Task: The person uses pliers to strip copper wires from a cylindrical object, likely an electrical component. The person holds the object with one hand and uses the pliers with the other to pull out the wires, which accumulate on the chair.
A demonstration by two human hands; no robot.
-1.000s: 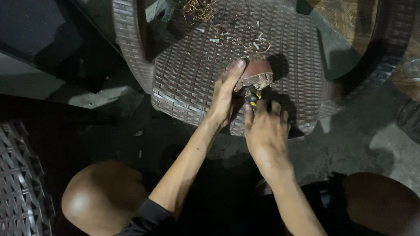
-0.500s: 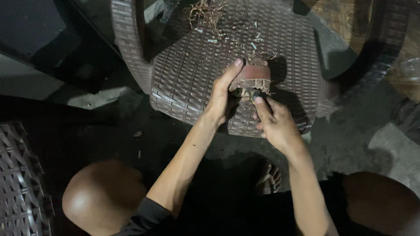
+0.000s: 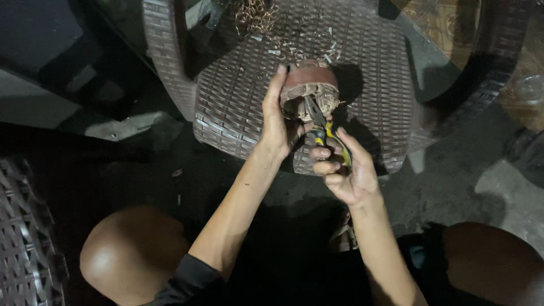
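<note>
Presently, the left hand clasps a reddish-brown wound coil on the woven chair seat. From six o'clock, the right hand is clenched on yellow-handled pliers biting its copper strands. Likely hazards: slipping pliers nicking left fingers, the coil rolling off.

I see the motor stator resting on the woven chair seat, my left hand at its left side. My right hand sits just below it with the pliers (tips in the windings). Wire scraps lie behind on the seat.
</note>
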